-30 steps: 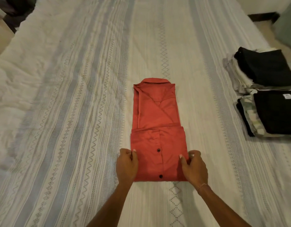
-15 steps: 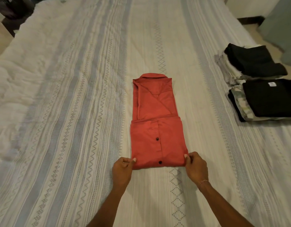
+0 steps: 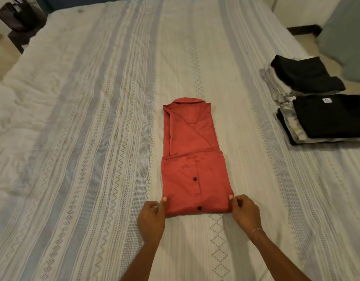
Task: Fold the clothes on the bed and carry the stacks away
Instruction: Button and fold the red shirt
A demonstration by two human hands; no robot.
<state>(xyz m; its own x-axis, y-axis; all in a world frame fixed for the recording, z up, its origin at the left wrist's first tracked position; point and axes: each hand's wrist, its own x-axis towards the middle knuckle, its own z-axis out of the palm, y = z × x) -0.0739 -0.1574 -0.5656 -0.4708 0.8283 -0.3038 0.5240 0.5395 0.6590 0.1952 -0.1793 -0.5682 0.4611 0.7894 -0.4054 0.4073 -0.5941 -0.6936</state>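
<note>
Your left hand [image 3: 151, 219] pinches the near left corner of the red shirt [image 3: 193, 159]. Your right hand [image 3: 246, 213] pinches the near right corner. The shirt lies flat in the middle of the bed [image 3: 84, 138], closer to the near edge. Its bottom part is folded up over the top part, and the collar points to the far edge. Two black buttons show on the folded part. Two stacks of folded clothes sit by the right edge of the bed. The far stack [image 3: 302, 78] has a black thing on top. The near stack [image 3: 325, 118] has a black shirt with a white tag on top. The two stacks touch each other and lie well apart from the red shirt.
</note>
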